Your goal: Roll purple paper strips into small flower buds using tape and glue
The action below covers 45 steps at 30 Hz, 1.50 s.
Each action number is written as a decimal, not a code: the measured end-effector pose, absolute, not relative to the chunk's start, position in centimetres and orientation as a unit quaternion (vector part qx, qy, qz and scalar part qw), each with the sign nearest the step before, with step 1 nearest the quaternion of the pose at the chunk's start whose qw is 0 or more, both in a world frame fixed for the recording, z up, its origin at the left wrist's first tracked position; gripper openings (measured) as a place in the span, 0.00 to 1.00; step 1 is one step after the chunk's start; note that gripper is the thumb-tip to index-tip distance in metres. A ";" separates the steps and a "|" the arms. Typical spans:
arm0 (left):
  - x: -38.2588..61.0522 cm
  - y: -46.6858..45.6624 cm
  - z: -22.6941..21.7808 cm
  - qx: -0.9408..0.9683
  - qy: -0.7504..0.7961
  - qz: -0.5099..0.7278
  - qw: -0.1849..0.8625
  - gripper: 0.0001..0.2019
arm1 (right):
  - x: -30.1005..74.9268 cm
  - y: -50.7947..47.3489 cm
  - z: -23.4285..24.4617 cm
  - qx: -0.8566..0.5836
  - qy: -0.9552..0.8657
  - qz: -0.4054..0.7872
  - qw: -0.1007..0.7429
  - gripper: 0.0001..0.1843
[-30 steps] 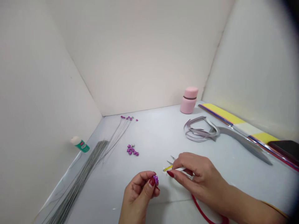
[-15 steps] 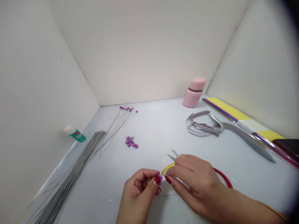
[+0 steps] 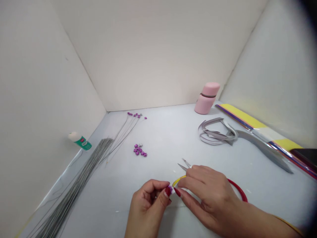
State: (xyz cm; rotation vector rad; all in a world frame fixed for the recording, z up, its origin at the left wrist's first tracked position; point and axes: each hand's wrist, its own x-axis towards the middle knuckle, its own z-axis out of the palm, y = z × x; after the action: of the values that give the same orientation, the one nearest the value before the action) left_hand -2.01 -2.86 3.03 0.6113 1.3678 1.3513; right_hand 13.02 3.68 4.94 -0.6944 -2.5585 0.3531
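Observation:
My left hand (image 3: 147, 206) pinches a small purple flower (image 3: 169, 189) between thumb and fingertips, and the fingers hide most of it. Just to the right, my right hand (image 3: 210, 195) grips small pointed scissors (image 3: 184, 166), with only the slightly parted metal tips showing past the fingers. A thin yellow paper strip (image 3: 178, 180) curves out from under these fingers. A red strip (image 3: 237, 189) arcs behind the same hand. My two hands nearly touch around the flower.
A bundle of thin grey wires (image 3: 74, 195) lies at left, near a green-labelled glue bottle (image 3: 80, 142). Purple-tipped wires (image 3: 131, 114) and loose purple flowers (image 3: 138, 150) lie beyond. At right are grey strips (image 3: 218, 134), a pink jar (image 3: 206, 99), coloured paper (image 3: 260, 130) and a dark phone (image 3: 304, 155).
My right hand has moved left, closer to the flower. The yellow and red strip now bends in a curve. My left fingers cover more of the flower, and the whole view has shifted slightly.

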 end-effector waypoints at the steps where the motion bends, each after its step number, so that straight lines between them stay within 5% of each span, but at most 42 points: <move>1: -2.0 -2.9 3.0 0.258 0.574 0.568 0.531 0.09 | 13.0 3.7 4.9 -0.253 -0.931 0.126 0.230 0.09; 45: -1.7 -3.3 2.4 0.281 0.545 0.588 0.528 0.08 | 12.6 3.5 4.5 -0.264 -0.929 0.138 0.220 0.11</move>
State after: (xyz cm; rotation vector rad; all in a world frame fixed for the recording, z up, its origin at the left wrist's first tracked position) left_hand -1.70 -3.27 2.40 0.6704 1.3027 1.4054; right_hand 12.61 3.53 4.55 -0.7305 -2.5683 0.3822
